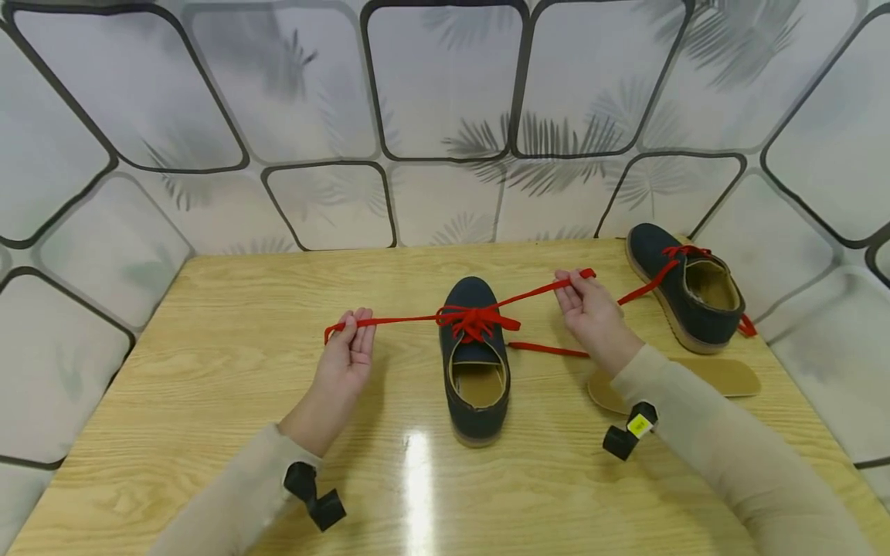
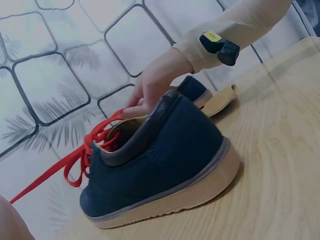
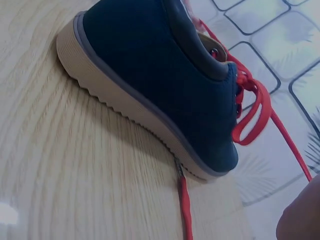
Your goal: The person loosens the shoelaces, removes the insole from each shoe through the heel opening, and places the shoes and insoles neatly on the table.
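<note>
A dark blue shoe (image 1: pixel 480 413) stands on the table, toe pointing away from me, with a red shoelace (image 1: pixel 474 320) knotted over its tongue. Small loops of lace stick out beside the knot. To the left of the shoe, my left hand (image 1: pixel 348 359) pinches one lace end, drawn out almost straight. On the other side my right hand (image 1: pixel 594 316) pinches the opposite end, slightly higher up. In the left wrist view the shoe (image 2: pixel 155 155) appears side-on, and in the right wrist view a lace loop (image 3: pixel 262 112) hangs from it.
A matching shoe (image 1: pixel 719 324) sits at the back right corner near the patterned wall (image 1: pixel 445 201). Its red lace (image 1: pixel 549 350) trails under my right hand toward the middle shoe. Partly behind my right sleeve lies a tan insole (image 1: pixel 726 377) on the wooden table (image 1: pixel 229 332).
</note>
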Demonstrator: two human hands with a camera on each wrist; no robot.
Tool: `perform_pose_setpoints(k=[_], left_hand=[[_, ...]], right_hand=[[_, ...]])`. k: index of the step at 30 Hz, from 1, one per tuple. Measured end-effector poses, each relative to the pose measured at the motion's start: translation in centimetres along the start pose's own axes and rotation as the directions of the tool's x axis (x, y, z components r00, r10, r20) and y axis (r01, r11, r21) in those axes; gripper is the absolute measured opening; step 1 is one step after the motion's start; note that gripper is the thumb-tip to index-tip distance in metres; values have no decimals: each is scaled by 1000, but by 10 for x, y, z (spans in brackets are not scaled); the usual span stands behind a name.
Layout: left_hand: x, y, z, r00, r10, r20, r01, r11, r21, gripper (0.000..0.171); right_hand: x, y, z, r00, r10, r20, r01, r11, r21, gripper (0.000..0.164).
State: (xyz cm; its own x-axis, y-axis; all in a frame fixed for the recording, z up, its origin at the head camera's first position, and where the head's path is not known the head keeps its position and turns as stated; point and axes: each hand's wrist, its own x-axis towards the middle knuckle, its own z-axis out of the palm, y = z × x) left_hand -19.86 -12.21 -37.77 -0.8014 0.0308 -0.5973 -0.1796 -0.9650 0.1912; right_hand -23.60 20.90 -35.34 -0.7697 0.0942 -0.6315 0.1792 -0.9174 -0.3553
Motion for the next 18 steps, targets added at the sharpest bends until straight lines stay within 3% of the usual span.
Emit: perform_pose_setpoints(k=[8, 18], left_hand=[[1, 14, 3, 1000, -14, -21, 14, 999, -29, 23], [4, 44, 3, 992, -67, -106, 53, 990, -130, 39]], right_hand=[[0, -15, -7, 1000, 7, -5, -7, 1000, 31, 62], [-1, -36, -12, 998, 54, 12, -55, 989, 139, 30]])
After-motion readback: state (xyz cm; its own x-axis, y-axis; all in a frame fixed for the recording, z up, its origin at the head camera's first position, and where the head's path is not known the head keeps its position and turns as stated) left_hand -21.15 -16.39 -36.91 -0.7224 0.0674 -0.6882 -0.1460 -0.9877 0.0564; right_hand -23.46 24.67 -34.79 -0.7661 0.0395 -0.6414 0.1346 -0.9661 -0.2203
